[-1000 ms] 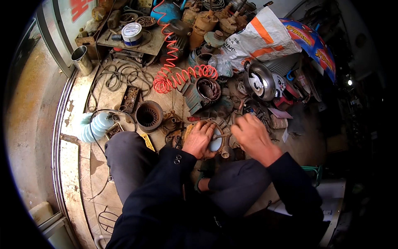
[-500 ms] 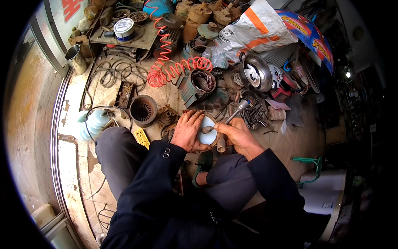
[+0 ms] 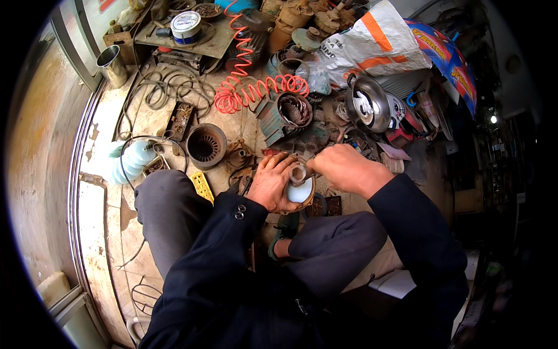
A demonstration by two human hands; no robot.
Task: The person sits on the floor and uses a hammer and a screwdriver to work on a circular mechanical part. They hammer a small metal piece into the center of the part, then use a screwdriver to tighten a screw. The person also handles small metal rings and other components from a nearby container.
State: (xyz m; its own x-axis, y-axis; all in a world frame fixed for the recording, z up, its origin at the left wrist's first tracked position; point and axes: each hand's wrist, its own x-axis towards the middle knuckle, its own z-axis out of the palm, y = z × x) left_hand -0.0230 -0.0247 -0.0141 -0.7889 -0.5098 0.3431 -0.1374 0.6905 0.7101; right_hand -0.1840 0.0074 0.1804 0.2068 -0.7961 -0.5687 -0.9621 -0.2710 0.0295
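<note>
Between my knees is a round part [image 3: 300, 192] with a brown rim and a pale blue-white inner face. My left hand [image 3: 273, 183] grips its left side, fingers over the far edge and thumb along the near edge. Above its face, my right hand [image 3: 350, 167] is closed in a fist round a tool [image 3: 298, 173] whose grey-brown end looks round and ring-shaped. The fist hides the rest of the tool. I cannot tell whether the tool's end touches the pale face.
A rusty slotted cylinder [image 3: 206, 146] and a yellow power strip [image 3: 201, 186] lie left of my hands. Beyond are a motor housing [image 3: 285, 119], a coiled red hose [image 3: 256, 96] and a steel pan [image 3: 368, 103]. Black cable [image 3: 165, 90] loops across the floor.
My right hand has lifted and turned over, swinging the tool so its ring-shaped end faces me above the pale face. The left hand keeps its hold. The whole view has shifted slightly.
</note>
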